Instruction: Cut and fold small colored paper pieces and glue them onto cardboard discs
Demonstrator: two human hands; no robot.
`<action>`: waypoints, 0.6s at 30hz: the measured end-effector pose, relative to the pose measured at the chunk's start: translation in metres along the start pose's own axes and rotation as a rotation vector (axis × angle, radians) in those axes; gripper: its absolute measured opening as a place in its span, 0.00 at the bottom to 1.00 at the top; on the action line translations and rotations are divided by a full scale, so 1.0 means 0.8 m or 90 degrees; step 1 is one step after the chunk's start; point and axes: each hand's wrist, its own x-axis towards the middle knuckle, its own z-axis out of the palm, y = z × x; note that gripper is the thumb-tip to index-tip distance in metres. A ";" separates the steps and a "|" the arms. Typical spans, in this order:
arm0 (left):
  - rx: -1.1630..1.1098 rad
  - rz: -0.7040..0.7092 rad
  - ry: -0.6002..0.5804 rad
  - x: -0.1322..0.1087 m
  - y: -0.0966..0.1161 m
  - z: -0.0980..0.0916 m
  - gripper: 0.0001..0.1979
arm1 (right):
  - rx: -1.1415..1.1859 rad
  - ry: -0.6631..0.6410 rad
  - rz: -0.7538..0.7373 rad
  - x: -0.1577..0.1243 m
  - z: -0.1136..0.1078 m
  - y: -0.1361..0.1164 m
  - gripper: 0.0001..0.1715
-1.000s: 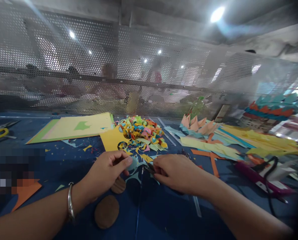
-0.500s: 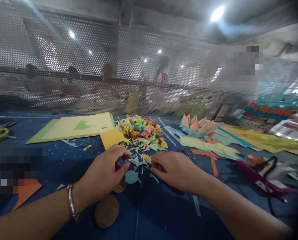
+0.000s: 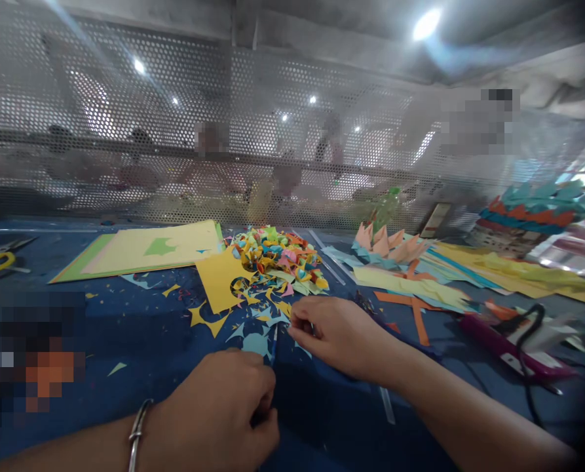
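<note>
- The blue paper cut-outs (image 3: 255,341) are thin and spiky. If my right hand (image 3: 341,334) drags sideways, I think it could tear a point or sweep them into the pile of coloured scraps (image 3: 282,259) just beyond.
- My left hand (image 3: 223,410) is curled shut in a fist low on the tabletop (image 3: 139,328). What it encloses is hidden, and I could crease anything pinned beneath it.
- My right grip is nearly closed, thumb and fingertips (image 3: 296,322) pressed together. I cannot tell whether a scrap sits between them.
- The cut-outs lie flat between my hands, just left of the right fingertips and just beyond the left knuckles, with the yellow sheet (image 3: 218,278) near behind.
</note>
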 end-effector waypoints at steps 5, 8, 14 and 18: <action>-0.110 0.036 0.038 0.002 0.006 -0.004 0.07 | 0.027 -0.022 -0.018 0.002 0.002 0.001 0.08; -0.072 0.056 0.125 0.007 -0.003 -0.018 0.08 | 0.028 -0.032 -0.018 0.003 0.003 0.002 0.06; -0.017 -0.036 0.155 0.018 -0.036 -0.037 0.04 | 0.029 -0.030 -0.007 0.001 0.003 0.003 0.06; 0.023 -0.039 0.111 0.020 -0.041 -0.028 0.08 | 0.013 -0.017 -0.010 0.001 0.004 0.004 0.08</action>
